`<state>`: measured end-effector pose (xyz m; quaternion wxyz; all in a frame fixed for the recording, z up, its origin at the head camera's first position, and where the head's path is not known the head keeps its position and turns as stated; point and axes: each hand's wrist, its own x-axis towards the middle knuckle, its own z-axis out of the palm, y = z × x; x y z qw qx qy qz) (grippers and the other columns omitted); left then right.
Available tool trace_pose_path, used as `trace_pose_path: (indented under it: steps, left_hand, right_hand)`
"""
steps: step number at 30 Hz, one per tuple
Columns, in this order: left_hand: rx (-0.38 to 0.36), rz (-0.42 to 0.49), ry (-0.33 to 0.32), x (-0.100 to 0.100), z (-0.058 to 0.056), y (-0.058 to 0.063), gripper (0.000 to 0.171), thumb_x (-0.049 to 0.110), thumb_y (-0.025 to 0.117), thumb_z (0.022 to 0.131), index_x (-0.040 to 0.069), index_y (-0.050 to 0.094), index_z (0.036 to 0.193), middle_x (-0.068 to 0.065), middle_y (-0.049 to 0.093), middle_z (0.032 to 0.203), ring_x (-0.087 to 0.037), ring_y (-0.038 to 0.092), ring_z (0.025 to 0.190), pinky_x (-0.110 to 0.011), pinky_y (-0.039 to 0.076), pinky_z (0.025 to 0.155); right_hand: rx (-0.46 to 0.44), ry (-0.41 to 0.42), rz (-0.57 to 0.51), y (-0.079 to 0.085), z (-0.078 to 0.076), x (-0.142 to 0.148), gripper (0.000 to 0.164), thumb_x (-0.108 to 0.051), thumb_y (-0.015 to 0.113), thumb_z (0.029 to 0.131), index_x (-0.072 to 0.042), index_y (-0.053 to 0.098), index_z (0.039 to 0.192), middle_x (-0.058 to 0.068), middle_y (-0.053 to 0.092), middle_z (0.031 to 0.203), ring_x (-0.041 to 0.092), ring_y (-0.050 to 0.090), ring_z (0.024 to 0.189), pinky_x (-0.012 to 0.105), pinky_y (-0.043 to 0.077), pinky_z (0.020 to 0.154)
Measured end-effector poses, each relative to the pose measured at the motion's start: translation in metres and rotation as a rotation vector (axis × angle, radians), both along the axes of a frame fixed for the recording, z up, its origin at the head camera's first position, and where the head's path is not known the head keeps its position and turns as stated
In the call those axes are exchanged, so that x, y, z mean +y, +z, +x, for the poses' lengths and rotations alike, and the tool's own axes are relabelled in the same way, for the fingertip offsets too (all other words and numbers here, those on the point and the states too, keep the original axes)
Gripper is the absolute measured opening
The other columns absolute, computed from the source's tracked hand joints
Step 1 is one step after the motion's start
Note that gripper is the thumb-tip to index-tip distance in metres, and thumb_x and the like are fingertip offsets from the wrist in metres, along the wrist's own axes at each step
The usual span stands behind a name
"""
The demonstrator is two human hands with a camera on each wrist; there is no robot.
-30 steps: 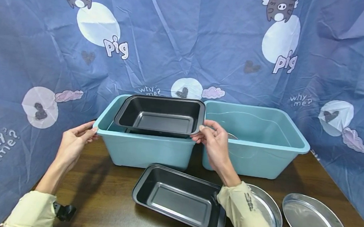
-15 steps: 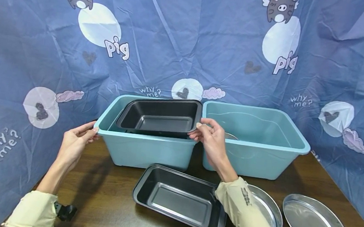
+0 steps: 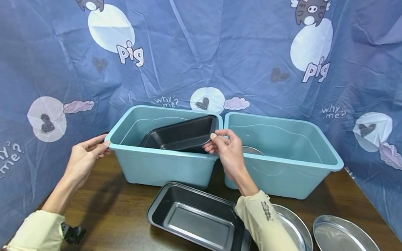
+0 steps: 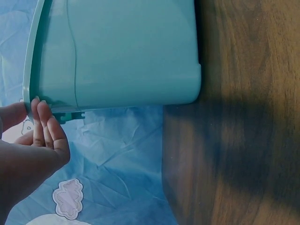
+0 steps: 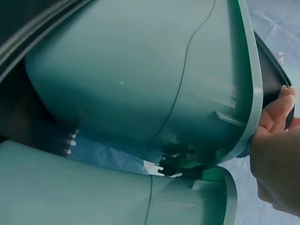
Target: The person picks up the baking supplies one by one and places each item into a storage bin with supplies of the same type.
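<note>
Tilted inside the left teal bin (image 3: 164, 169) is a black loaf pan (image 3: 182, 133), its left end low and its right end raised near the bin's right rim. My right hand (image 3: 231, 154) pinches that raised end between thumb and fingers; in the right wrist view the pan's edge (image 5: 272, 70) pokes above the bin rim at the fingertips. At the bin's front-left corner, my left hand (image 3: 84, 156) pinches the rim, seen close in the left wrist view with thumb and fingers on either side of it. The pan's lower part is hidden behind the bin's front wall.
A second black loaf pan (image 3: 198, 224) lies on the wooden table (image 3: 114, 230) in front. To the right stands another teal bin (image 3: 276, 177) with a curved metal edge (image 3: 252, 150) showing inside. Two round metal pans (image 3: 349, 249) sit at the front right, one partly behind the right sleeve.
The loaf pan has gone from lying nearly level across the left bin's top to tilting left end down into it. My right hand has shifted slightly left; the left hand stays on the rim.
</note>
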<state>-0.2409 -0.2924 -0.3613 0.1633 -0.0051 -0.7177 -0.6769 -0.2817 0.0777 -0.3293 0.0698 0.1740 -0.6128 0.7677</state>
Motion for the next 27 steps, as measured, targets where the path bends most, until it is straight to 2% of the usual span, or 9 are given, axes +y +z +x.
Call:
trace_pose_path:
  steps: [5, 6, 10, 21, 27]
  left_hand:
    - [0.001, 0.000, -0.003, 0.002, 0.001, 0.002, 0.048, 0.010, 0.064, 0.104, -0.014, 0.051, 0.142, 0.013, 0.071, 0.083, 0.000, 0.067, 0.075, -0.014, 0.053, 0.070]
    - [-0.008, -0.003, -0.001, 0.006, 0.005, 0.007, 0.052, 0.007, 0.061, 0.104, -0.021, 0.042, 0.144, 0.014, 0.070, 0.082, 0.001, 0.066, 0.075, -0.013, 0.052, 0.070]
    - [-0.015, -0.009, -0.004, 0.006, 0.005, 0.007, 0.053, 0.007, 0.061, 0.104, -0.021, 0.041, 0.145, 0.016, 0.070, 0.083, 0.002, 0.067, 0.075, -0.013, 0.052, 0.071]
    - [-0.021, -0.034, 0.019, 0.006, 0.005, 0.009, 0.052, 0.009, 0.061, 0.104, -0.020, 0.043, 0.144, 0.015, 0.069, 0.082, 0.002, 0.067, 0.074, -0.013, 0.052, 0.070]
    - [-0.011, -0.021, 0.012, 0.006, 0.006, 0.009, 0.052, 0.008, 0.061, 0.104, -0.021, 0.043, 0.143, 0.014, 0.070, 0.082, 0.001, 0.067, 0.074, -0.013, 0.052, 0.070]
  right_hand:
    - [-0.064, 0.005, 0.029, 0.005, -0.003, 0.003, 0.007, 0.002, 0.057, 0.104, 0.004, 0.053, 0.109, 0.003, 0.070, 0.072, 0.011, 0.066, 0.062, 0.020, 0.053, 0.061]
    - [-0.077, -0.002, 0.037, 0.007, -0.003, 0.004, 0.008, 0.002, 0.058, 0.103, 0.005, 0.054, 0.110, 0.003, 0.070, 0.071, 0.010, 0.066, 0.061, 0.020, 0.053, 0.061]
    - [-0.080, -0.026, 0.067, 0.010, -0.001, 0.007, 0.016, 0.003, 0.060, 0.100, 0.009, 0.056, 0.115, 0.004, 0.069, 0.069, 0.011, 0.066, 0.059, 0.021, 0.054, 0.060]
    - [0.077, -0.057, 0.178, 0.004, 0.013, 0.024, 0.018, -0.002, 0.060, 0.102, 0.009, 0.061, 0.116, 0.007, 0.071, 0.077, 0.013, 0.067, 0.066, 0.025, 0.056, 0.066]
    - [0.120, -0.063, 0.233, -0.001, 0.021, 0.031, 0.017, -0.001, 0.058, 0.101, 0.009, 0.062, 0.115, 0.012, 0.071, 0.079, 0.015, 0.067, 0.067, 0.026, 0.055, 0.065]
